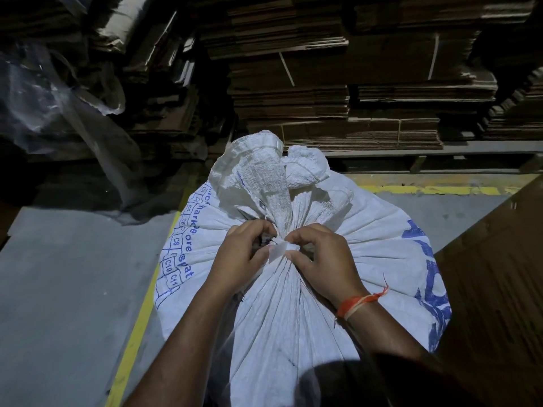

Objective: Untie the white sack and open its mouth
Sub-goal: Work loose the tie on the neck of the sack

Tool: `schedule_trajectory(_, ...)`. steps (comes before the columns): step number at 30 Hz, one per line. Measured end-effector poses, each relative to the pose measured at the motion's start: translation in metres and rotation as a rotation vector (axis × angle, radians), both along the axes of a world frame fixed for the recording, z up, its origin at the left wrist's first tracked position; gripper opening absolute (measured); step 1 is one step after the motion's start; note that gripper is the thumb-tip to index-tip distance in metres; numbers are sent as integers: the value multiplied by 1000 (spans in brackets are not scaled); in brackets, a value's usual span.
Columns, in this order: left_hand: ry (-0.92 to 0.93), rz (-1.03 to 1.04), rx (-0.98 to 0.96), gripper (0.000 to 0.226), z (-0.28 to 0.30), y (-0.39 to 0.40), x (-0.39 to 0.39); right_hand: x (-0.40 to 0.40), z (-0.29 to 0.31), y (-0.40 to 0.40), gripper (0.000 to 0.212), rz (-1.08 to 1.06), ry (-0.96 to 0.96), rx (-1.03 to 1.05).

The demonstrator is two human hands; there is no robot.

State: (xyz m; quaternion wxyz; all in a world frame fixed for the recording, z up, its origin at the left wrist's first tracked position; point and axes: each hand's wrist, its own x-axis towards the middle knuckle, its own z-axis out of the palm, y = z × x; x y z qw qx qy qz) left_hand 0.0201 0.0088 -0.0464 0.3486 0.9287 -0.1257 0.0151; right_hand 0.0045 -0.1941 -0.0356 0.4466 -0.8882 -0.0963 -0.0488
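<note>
Sack: white sack [293, 304] stood on the grey floor [58, 289], its tied neck right under both hands
Left hand [241, 259]: fingers curled, pinching the tie [277, 251]
Right hand [323, 259]: pinched the same tie
Around: cardboard stacks [323, 83] behind, clear plastic sheet [44, 98] at left

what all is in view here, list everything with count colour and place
white sack: one, white with blue print, centre, mouth gathered and tied
tie: one, white strip at the sack's neck, between the two hands
flattened cardboard stacks: many, brown, behind the sack
clear plastic sheet: one, see-through, upper left
floor line: yellow, on the grey floor beside and behind the sack
wrist thread: orange and pale, right wrist
left hand: pinching at the knot
right hand: pinching the tie
</note>
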Motion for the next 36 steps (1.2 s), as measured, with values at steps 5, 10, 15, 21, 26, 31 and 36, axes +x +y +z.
schedule_trajectory(5,22,37,27,31,5,-4,0,0,3,-2,20,-14,16,-5)
schedule_trajectory(10,21,52,41,18,1,-2,0,-2,7,-3,29,-8,38,33)
schedule_trajectory(15,11,-44,6,12,12,1,0,-2,6,-3,31,0,43,45)
schedule_trajectory(21,48,-68,-55,15,14,-2,0,-4,2,0,31,-1,31,21)
schedule_trajectory(26,40,-26,-126,4,17,-2,1,-10,-1,9,18,-71,40,97)
schedule_trajectory(31,137,-13,-187,12,17,0,1,-9,-1,5,17,-20,147,209)
schedule_trajectory(36,173,19,-210,16,17,-1,1,-6,3,-1,20,35,194,259)
